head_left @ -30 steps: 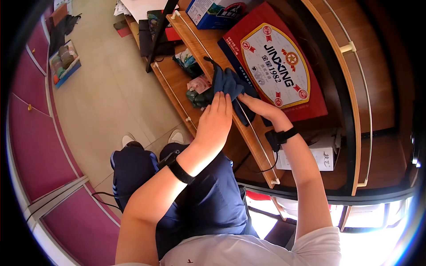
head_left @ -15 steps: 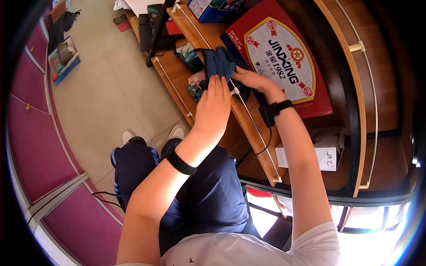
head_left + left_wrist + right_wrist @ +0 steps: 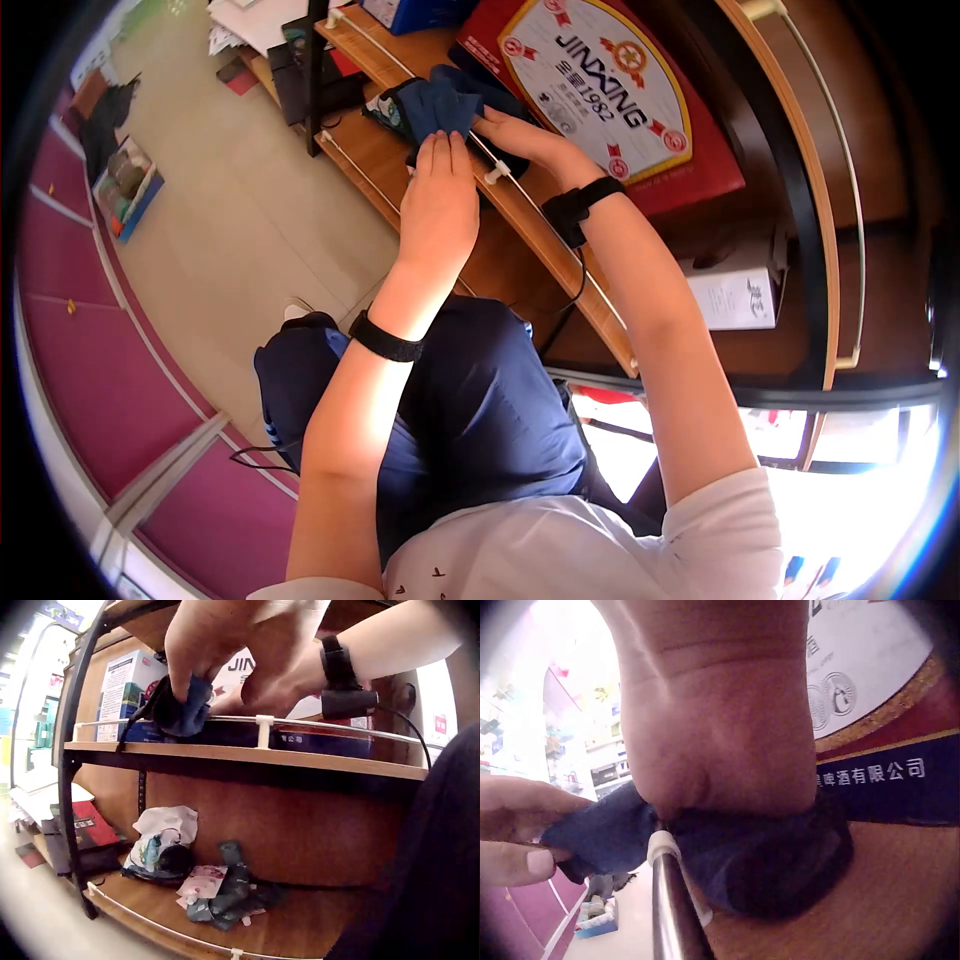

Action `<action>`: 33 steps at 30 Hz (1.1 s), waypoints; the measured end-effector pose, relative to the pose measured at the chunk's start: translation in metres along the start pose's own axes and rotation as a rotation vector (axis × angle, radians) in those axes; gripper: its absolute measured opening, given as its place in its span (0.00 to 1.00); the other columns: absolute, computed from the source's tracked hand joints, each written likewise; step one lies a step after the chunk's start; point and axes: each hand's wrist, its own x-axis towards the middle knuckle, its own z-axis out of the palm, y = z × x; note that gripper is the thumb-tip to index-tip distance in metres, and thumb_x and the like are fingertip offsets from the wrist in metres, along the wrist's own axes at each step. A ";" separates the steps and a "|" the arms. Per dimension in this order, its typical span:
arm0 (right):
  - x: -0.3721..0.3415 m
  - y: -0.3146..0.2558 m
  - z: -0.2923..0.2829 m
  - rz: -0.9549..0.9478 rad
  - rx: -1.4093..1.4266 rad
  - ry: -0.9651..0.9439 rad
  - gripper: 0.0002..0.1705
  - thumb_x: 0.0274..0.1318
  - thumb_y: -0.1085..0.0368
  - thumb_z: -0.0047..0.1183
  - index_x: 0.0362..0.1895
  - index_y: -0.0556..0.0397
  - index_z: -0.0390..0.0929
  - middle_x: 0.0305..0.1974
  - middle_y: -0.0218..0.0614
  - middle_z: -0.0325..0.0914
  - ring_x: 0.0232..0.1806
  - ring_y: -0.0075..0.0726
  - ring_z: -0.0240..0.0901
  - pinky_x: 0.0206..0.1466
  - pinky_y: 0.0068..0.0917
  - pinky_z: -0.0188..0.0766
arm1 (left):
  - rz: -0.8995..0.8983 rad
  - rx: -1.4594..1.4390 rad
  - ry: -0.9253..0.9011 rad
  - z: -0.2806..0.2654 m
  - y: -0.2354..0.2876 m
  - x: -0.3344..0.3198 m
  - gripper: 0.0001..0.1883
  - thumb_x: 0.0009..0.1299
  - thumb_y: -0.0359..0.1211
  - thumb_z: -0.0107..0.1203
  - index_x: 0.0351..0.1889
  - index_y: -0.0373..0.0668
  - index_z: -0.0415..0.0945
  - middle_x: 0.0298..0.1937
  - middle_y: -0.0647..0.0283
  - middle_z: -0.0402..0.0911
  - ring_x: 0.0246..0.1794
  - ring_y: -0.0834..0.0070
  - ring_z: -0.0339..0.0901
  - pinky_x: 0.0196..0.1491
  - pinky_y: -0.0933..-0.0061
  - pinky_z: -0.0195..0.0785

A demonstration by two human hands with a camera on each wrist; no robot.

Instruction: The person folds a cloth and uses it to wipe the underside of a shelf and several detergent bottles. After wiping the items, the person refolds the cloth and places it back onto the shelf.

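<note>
A dark blue cloth [image 3: 440, 103] is folded over the thin metal rail [image 3: 515, 185] along the front edge of the upper shelf. My left hand [image 3: 440, 195] pinches the cloth between thumb and fingers; in the right wrist view those fingers [image 3: 517, 799] hold its left end. From the shelf side my right hand [image 3: 535, 140] grips the cloth at the rail, its fingertips hidden in the folds. In the left wrist view the cloth [image 3: 184, 709] bunches under my left hand [image 3: 225, 645], left of a white rail support [image 3: 264, 729].
Behind the rail stands a red JINXING box [image 3: 610, 90], with a blue box [image 3: 405, 12] beyond it and a white box [image 3: 738, 295] nearer. The lower shelf holds a white plastic bag [image 3: 166, 825] and a crumpled dark green wrapper [image 3: 225, 900]. A black post [image 3: 67, 825] stands at the shelf end.
Both hands have slid the cloth along the rail toward the shelf's far end, past the white rail support, which now shows behind them. The head view has shifted too.
</note>
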 end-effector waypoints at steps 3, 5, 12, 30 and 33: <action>-0.042 0.001 -0.005 0.002 0.074 -0.065 0.38 0.79 0.44 0.38 0.80 0.56 0.57 0.74 0.48 0.68 0.74 0.45 0.65 0.77 0.32 0.57 | 0.014 -0.156 -0.027 -0.002 0.014 -0.007 0.27 0.71 0.27 0.57 0.67 0.27 0.68 0.66 0.42 0.74 0.72 0.50 0.67 0.71 0.57 0.66; -0.059 0.036 0.005 -0.014 0.146 -0.057 0.37 0.79 0.45 0.38 0.80 0.56 0.58 0.73 0.48 0.70 0.72 0.42 0.66 0.76 0.31 0.59 | 0.025 -0.230 -0.026 -0.004 0.024 -0.012 0.25 0.71 0.27 0.57 0.65 0.28 0.70 0.64 0.43 0.76 0.71 0.50 0.69 0.69 0.56 0.68; -0.179 0.071 0.014 0.197 0.189 -0.029 0.41 0.78 0.38 0.41 0.80 0.54 0.58 0.73 0.45 0.67 0.75 0.36 0.60 0.77 0.29 0.54 | 0.229 -0.387 -0.093 -0.006 0.046 -0.032 0.15 0.66 0.24 0.57 0.51 0.31 0.76 0.53 0.46 0.80 0.62 0.50 0.77 0.60 0.58 0.76; -0.176 0.051 0.007 0.271 0.218 -0.062 0.43 0.82 0.41 0.36 0.81 0.63 0.50 0.77 0.44 0.60 0.79 0.31 0.53 0.80 0.25 0.48 | 0.243 -0.264 -0.070 -0.007 0.046 -0.027 0.19 0.61 0.25 0.58 0.52 0.32 0.76 0.53 0.50 0.79 0.66 0.55 0.75 0.62 0.63 0.76; -0.146 0.063 0.001 0.189 0.186 -0.098 0.41 0.82 0.42 0.35 0.81 0.63 0.52 0.76 0.42 0.63 0.77 0.31 0.56 0.79 0.26 0.50 | 0.160 -0.197 -0.061 -0.013 0.047 -0.025 0.22 0.61 0.24 0.58 0.55 0.30 0.75 0.54 0.50 0.79 0.65 0.55 0.74 0.62 0.64 0.76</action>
